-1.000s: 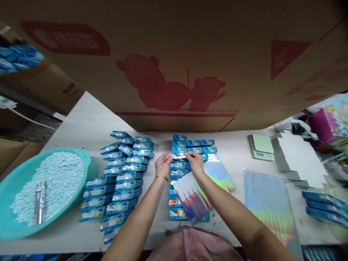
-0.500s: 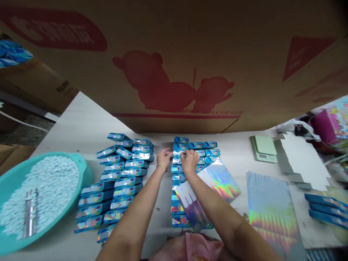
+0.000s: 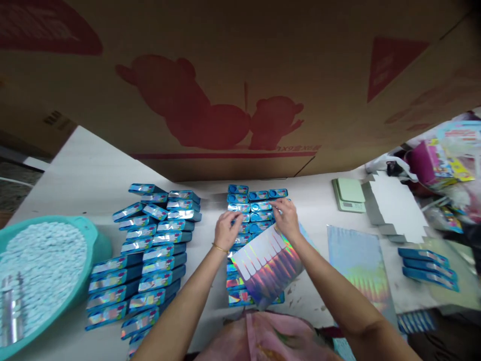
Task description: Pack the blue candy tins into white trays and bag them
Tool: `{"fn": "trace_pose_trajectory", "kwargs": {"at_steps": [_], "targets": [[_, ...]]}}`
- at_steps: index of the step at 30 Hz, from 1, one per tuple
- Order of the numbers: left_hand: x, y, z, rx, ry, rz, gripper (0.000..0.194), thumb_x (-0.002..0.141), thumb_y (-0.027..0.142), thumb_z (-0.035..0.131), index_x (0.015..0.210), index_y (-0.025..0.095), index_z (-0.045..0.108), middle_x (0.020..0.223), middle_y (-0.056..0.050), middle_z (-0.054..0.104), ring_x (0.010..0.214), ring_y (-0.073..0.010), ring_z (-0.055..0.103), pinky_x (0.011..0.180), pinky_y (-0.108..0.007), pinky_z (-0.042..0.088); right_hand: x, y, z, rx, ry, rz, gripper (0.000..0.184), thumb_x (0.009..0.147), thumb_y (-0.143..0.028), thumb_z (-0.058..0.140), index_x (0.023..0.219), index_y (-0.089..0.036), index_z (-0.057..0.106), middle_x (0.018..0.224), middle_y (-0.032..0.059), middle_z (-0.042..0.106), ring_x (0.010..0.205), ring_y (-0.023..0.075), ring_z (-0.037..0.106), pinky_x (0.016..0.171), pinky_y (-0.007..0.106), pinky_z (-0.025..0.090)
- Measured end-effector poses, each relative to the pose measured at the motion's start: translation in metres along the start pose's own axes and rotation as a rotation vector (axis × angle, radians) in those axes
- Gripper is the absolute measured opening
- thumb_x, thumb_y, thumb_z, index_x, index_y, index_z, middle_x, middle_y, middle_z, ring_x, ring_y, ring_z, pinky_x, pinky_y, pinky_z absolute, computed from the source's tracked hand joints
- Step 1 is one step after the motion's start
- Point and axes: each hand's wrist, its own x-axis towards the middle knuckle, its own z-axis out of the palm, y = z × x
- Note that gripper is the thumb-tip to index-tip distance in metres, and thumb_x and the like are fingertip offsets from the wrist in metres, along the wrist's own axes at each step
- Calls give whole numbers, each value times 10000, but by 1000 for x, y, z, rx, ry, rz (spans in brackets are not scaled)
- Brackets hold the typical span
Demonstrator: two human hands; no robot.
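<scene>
My left hand (image 3: 227,229) is over the left column of small blue boxes (image 3: 237,206), fingers slightly curved and apart, fingertips at the box tops. My right hand (image 3: 286,216) hovers by the right column of the same group, thumb and forefinger apart with nothing visible between them. Below it a shiny holographic sheet of strip stickers (image 3: 265,268) lies slanted across the nearer boxes, with a row of pale rounded strips along its upper edge. A second sheet is partly hidden beneath my right forearm. Several nearer boxes carry shiny strips on top.
More blue boxes (image 3: 165,265) stand in uneven rows on the left. A turquoise basin (image 3: 92,235) of pale blue pieces holds a metal tube (image 3: 13,311). A large carton (image 3: 225,170) walls off the back. Rightward are a green scale (image 3: 349,193), white cardboard (image 3: 398,205) and another holographic sheet (image 3: 356,255).
A silvery strip held between both hands went down onto a box in the left column. My right hand has since moved right, uncovering the sticker sheet. The view has shifted rightward.
</scene>
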Motion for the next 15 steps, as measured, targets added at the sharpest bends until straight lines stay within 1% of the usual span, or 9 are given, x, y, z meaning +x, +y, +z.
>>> {"fn": "trace_pose_trajectory", "kwargs": {"at_steps": [1,3,5,6,8,10,13,15], "targets": [[-4,11,7,48,-92,55,260,764,383,469,843,199,635,839,-40,610,837,-163,534,789,-299,400,-3,12,-11,33,-1,-22,244,806,-155,422,919,-217,631,867,41,566,829,164,487,738,298,358],[-12,28,23,141,-255,110,274,752,412,485,840,203,640,823,-42,601,847,-177,527,810,-323,382,-9,31,-27,45,-55,-96,237,811,-165,427,928,-219,626,874,42,573,844,160,495,750,291,377],[-16,38,38,210,-364,108,253,751,388,495,834,200,642,811,-44,594,834,-183,524,798,-328,380,-17,40,-33,-40,-154,-190,226,808,-186,455,952,-241,620,912,42,584,866,170,490,749,300,381],[-17,42,45,228,-397,88,226,755,355,497,817,193,642,805,-45,594,822,-181,525,785,-322,383,-20,41,-33,-108,-215,-246,226,806,-196,467,967,-251,615,939,45,587,876,179,485,743,308,380],[-19,46,55,237,-422,25,178,762,273,491,762,174,639,784,-49,596,793,-173,529,753,-302,390,-27,42,-27,-248,-324,-369,236,811,-208,469,1003,-249,601,961,59,592,867,191,483,721,321,380],[-19,47,60,219,-406,-34,166,763,217,479,717,159,628,765,-51,595,768,-163,534,721,-283,396,-34,45,-20,-336,-383,-497,268,824,-189,440,1057,-215,572,1000,77,586,882,198,482,731,331,388],[-21,47,62,197,-377,-59,161,765,200,472,700,155,612,767,-46,592,755,-148,537,704,-262,400,-46,52,-16,-348,-346,-626,294,826,-137,412,1089,-149,542,1092,99,555,990,209,456,804,337,392],[-22,47,62,201,-369,-60,168,773,210,464,697,158,605,772,-44,589,758,-145,536,705,-257,400,-53,52,-22,-310,-314,-646,274,814,-113,414,1045,-133,562,1109,107,549,1022,213,449,822,338,395]]}}
